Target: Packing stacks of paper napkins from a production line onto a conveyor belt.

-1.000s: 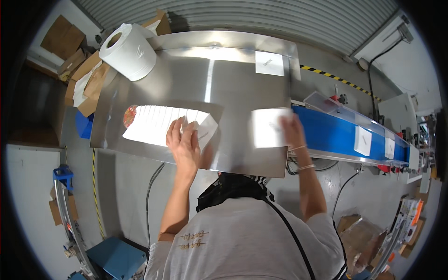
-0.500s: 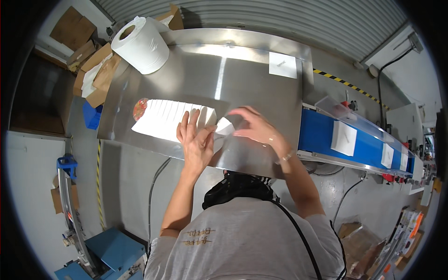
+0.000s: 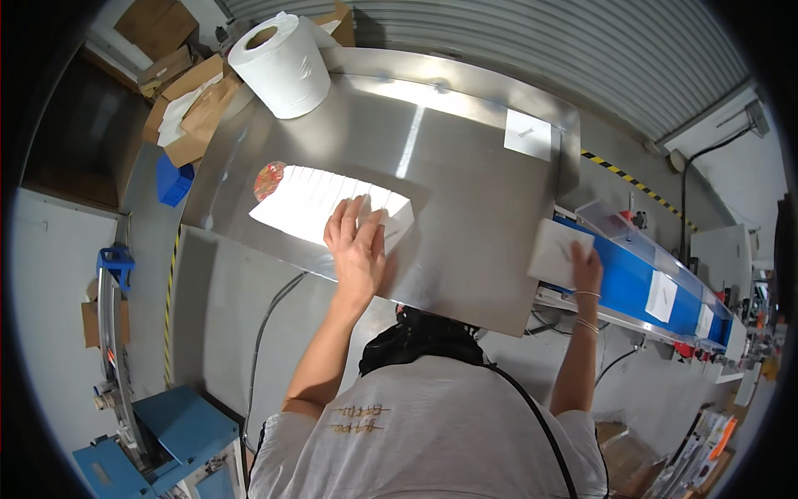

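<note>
On the steel table, a row of white flat packets (image 3: 303, 200) leans in a line, with a round red patterned piece (image 3: 269, 181) at its left end. My left hand (image 3: 357, 245) lies over the near right part of this row, fingers stretched and slightly apart on the packets. Over at the right, my right hand (image 3: 587, 270) grips a white square packet (image 3: 555, 252) by its right side. That packet is between the table's right edge and the start of the blue conveyor belt (image 3: 619, 279). The right fingers are somewhat blurred and partly hide the packet's edge.
Several white packets (image 3: 662, 296) lie spaced along the belt, with a clear plastic guard (image 3: 623, 229) on its far side. A big white paper roll (image 3: 287, 71) stands at the table's back left. One white square sheet (image 3: 528, 134) lies at the back right. Cardboard boxes (image 3: 187, 125) stand left.
My right hand has moved from the row's right end out to the conveyor, carrying a white packet. My left hand stays on the row. The view has shifted a little.
</note>
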Demonstrator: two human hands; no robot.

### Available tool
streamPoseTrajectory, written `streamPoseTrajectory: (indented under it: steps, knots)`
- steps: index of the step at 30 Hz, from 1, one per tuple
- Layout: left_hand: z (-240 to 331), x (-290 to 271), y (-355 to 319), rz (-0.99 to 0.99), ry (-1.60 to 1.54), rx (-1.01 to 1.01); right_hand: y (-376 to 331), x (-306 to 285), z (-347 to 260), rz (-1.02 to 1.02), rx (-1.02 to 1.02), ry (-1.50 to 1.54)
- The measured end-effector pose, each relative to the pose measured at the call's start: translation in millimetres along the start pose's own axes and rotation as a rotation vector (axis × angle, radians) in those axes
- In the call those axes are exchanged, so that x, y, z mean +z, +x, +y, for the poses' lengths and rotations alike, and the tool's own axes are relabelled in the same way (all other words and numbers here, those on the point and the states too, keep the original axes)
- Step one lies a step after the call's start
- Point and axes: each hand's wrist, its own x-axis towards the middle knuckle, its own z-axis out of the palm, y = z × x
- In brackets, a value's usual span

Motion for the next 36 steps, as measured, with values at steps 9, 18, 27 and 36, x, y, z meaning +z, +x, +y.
streamPoseTrajectory:
  steps: [9,18,27,36]
  knots:
    - [-5,4,-2,0.028,0.055,0.085,-30,60,-115,-0.025,-0.847,-0.172]
    - [2,-10,-2,-0.062,-0.039,0.166,-66,150,-208,-0.99,-0.701,0.336]
    - [-22,-3,11,-0.024,0.056,0.037,-57,106,-119,-0.55,-0.278,0.433]
    - [-19,-2,13,0.0,-0.009,0.02,2,5,-21,0.632,-0.211,-0.763]
